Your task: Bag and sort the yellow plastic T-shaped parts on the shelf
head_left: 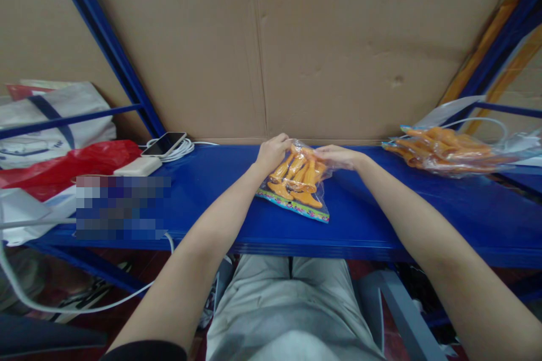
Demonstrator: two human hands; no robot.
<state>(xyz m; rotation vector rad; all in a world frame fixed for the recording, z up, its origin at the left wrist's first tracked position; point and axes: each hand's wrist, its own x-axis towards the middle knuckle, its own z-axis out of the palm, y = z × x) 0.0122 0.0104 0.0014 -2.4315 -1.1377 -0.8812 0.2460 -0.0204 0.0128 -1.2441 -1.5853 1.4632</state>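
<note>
A clear plastic bag (298,175) full of orange plastic pieces lies on the blue shelf top (359,214), its colourful printed edge toward me. My left hand (273,153) is closed on the bag's far left corner. At the far right corner, my right hand (339,156) grips the plastic, with its fingers partly hidden by the bag. The orange pieces look long with flared ends; their exact kind is unclear.
More bags of orange pieces (444,149) lie at the right. To the left are a phone (165,144) on a coiled white cable (180,150), a white box (138,166), a red plastic bag (84,161) and a cloth bag (55,118). Cardboard (262,51) stands behind.
</note>
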